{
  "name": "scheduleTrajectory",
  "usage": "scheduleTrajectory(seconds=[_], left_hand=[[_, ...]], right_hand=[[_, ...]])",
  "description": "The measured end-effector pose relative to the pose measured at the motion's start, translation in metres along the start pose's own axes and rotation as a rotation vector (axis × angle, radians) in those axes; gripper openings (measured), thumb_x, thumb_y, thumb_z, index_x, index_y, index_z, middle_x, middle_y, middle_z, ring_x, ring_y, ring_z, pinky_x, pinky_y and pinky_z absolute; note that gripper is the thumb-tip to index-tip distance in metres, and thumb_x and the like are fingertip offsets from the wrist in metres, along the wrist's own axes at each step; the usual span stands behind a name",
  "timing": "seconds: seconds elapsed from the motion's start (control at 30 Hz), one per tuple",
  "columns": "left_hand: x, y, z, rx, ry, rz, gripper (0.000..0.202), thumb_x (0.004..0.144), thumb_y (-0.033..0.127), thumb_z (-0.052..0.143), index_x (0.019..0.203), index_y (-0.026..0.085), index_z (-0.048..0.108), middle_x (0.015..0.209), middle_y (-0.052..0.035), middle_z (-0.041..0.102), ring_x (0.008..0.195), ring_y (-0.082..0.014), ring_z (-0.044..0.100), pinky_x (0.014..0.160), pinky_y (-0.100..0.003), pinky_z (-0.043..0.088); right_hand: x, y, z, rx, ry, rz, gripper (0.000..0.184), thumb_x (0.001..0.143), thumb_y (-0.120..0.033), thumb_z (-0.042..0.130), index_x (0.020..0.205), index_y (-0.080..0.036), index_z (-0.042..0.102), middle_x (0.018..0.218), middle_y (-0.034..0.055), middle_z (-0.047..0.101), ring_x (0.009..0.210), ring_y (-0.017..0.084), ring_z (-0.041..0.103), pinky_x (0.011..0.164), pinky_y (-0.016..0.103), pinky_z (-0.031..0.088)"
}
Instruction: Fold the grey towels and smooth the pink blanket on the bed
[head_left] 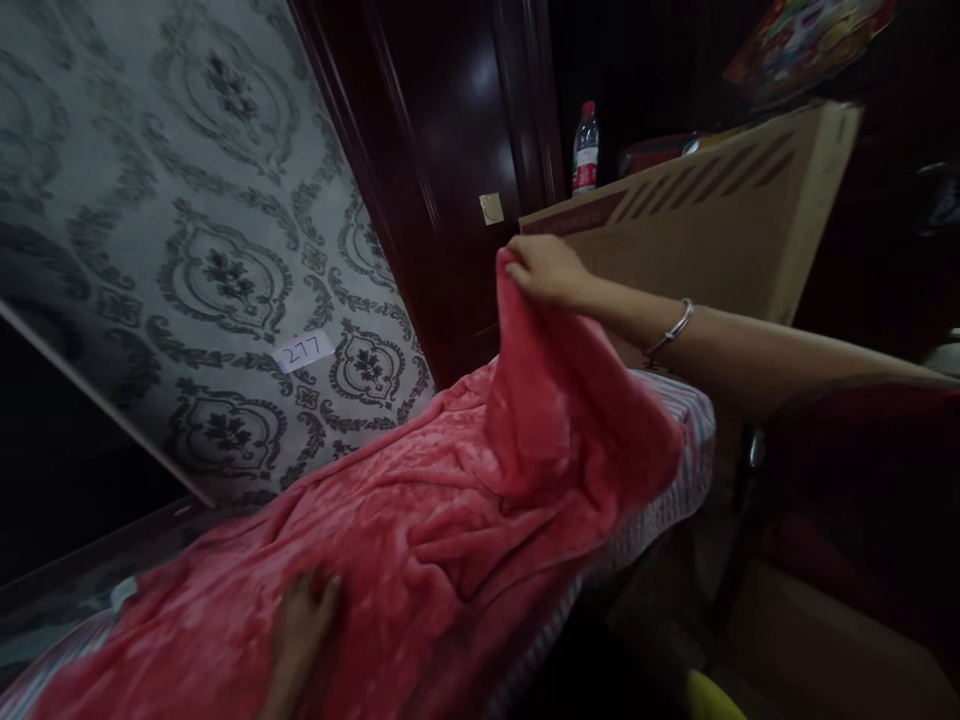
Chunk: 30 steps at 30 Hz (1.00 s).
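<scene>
A fluffy red blanket (360,560) lies wrinkled over a long, narrow surface with a striped cover (694,425). My right hand (546,268), with a silver bangle on its wrist, grips an edge of the blanket at the far end. That part hangs in a raised fold beneath the fingers. At the bottom of the view, my left hand (300,625) rests on the near part of the blanket. Its fingers look apart, with nothing visible between them, though this area is dim.
Patterned wallpaper bears a paper label (304,350) reading 277. Beyond the far end are a dark wooden door frame (442,150) and a large cardboard box (697,220). A red-capped bottle (586,150) stands behind the box. Something yellow (712,697) shows at the lower right.
</scene>
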<state>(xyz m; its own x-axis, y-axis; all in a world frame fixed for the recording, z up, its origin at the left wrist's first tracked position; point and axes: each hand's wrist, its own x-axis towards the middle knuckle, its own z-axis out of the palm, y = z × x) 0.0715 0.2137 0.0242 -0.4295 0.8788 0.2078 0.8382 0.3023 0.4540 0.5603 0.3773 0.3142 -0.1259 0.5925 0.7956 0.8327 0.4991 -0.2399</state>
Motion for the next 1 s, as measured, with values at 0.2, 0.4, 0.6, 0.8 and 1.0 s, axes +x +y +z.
scheduleTrajectory(seconds=[0.2,0.4,0.6,0.8,1.0], left_hand=[[-0.023,0.173,-0.035,-0.735,-0.036,0.454,0.068,0.086,0.055,0.064,0.144,0.023,0.050,0.151,-0.0143,0.052,0.139,-0.0328,0.050,0.111,-0.052,0.046],[-0.019,0.289,-0.058,-1.063,-0.215,0.819,0.069,0.084,0.055,0.072,0.141,0.022,0.051,0.148,-0.0134,0.055,0.136,-0.0260,0.053,0.111,-0.038,0.047],[-0.010,0.301,-0.052,-1.064,-0.284,0.741,0.040,0.081,0.052,0.074,0.097,0.017,0.068,0.087,-0.0020,0.070,0.082,-0.0162,0.066,0.075,-0.026,0.054],[-0.003,0.296,-0.073,-1.084,-0.060,0.731,0.034,0.077,0.049,0.078,0.080,0.017,0.066,0.072,0.0025,0.060,0.067,-0.0109,0.053,0.064,-0.021,0.045],[0.015,0.289,-0.096,-1.149,0.057,0.726,0.038,0.073,0.052,0.082,0.079,0.017,0.066,0.069,0.0038,0.056,0.062,-0.0090,0.050,0.057,-0.019,0.042]], right_hand=[[-0.049,-0.081,0.036,0.170,-0.219,-0.378,0.015,0.091,-0.020,0.051,0.103,-0.019,0.060,0.103,0.0066,0.062,0.091,0.021,0.055,0.082,0.033,0.043],[-0.091,-0.100,0.041,0.437,-0.263,-0.401,0.021,0.087,-0.016,0.049,0.103,-0.020,0.061,0.106,0.0058,0.064,0.098,0.021,0.057,0.089,0.032,0.043],[-0.114,-0.076,0.037,0.673,-0.273,-0.252,0.021,0.084,-0.023,0.053,0.104,-0.019,0.060,0.102,0.0037,0.065,0.093,0.019,0.058,0.088,0.033,0.044],[-0.136,-0.063,0.056,0.949,-0.429,-0.217,0.043,0.079,-0.050,0.068,0.105,-0.016,0.060,0.101,0.0032,0.065,0.091,0.020,0.059,0.080,0.032,0.048],[-0.167,-0.061,0.077,0.836,-0.482,-0.270,0.033,0.083,-0.050,0.065,0.082,-0.017,0.061,0.091,0.0026,0.065,0.082,0.019,0.057,0.078,0.032,0.048]])
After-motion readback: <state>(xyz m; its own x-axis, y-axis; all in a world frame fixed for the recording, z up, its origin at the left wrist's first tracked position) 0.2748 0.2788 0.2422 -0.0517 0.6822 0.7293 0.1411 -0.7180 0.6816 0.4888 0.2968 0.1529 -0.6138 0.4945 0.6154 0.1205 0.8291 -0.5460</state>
